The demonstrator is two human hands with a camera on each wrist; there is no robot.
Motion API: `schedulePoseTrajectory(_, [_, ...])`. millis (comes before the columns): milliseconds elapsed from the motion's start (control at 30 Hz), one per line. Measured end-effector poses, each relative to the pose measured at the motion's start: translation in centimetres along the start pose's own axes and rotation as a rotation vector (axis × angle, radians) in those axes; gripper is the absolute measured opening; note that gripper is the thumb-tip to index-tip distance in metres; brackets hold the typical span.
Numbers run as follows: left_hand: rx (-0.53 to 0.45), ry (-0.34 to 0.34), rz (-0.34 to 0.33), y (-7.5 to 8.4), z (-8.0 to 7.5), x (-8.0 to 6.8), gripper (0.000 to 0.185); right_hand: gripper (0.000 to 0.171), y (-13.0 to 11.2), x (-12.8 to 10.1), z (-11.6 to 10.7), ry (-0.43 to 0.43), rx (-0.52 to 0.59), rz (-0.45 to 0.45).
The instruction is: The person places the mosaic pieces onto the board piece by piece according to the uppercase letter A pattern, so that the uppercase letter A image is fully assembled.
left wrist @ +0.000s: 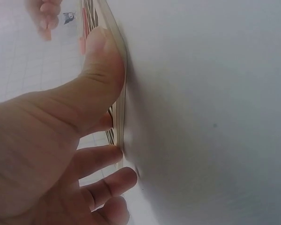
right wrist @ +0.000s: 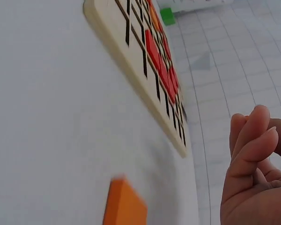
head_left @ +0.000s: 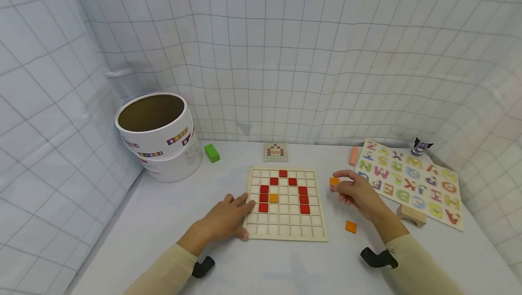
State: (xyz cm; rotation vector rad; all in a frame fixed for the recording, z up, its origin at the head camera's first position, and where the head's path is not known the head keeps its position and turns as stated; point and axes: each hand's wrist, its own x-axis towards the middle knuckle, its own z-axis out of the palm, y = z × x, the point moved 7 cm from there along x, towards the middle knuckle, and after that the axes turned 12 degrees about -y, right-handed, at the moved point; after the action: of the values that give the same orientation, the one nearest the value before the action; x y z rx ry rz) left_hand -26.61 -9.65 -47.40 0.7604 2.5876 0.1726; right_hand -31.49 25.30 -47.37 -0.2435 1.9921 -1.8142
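A pale wooden grid board (head_left: pixel 285 229) lies flat on the table. Several red tiles (head_left: pixel 304 199) form an arch on it, and a single orange tile (head_left: pixel 274 198) sits inside the arch's left side. My left hand (head_left: pixel 223 218) rests at the board's left edge; in the left wrist view its thumb (left wrist: pixel 103 65) lies along the board's rim. Right of the board, my right hand (head_left: pixel 360 194) pinches another orange tile (head_left: pixel 334 181) between thumb and fingers, mostly hidden in the right wrist view. One loose orange tile (head_left: pixel 351 227) lies on the table below that hand.
Behind the board is a small pattern card (head_left: pixel 275 152). A white bucket (head_left: pixel 175 161) and a green block (head_left: pixel 212 153) stand at the back left. Rightward lie an alphabet board (head_left: pixel 408 177), a wooden arch block (head_left: pixel 411 215), an orange-pink stick (head_left: pixel 353 155) and a small dark figure (head_left: pixel 420 147).
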Motion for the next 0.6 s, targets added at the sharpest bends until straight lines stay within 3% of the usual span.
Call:
schedulePoseTrajectory(267, [-0.002,-0.006,-0.013,0.1,-0.1,-0.2,0.092,0.040,-1.0,4.9,7.7,-0.123,-0.068,0.052])
schedulePoseTrajectory(400, [-0.003,-0.004,-0.009,0.3,-0.4,-0.2,0.091,0.030,-0.9,6.3,10.3,-0.154,-0.309,0.056])
schedulePoseTrajectory(500, [-0.005,-0.011,-0.009,0.4,-0.3,-0.1,0.091,0.023,-0.9,6.8,11.4,-0.132,-0.554,0.064])
schedulePoseTrajectory(600, [-0.005,-0.016,-0.014,0.3,-0.3,0.0,0.092,0.020,-1.1,7.0,12.1,-0.105,-0.699,0.061])
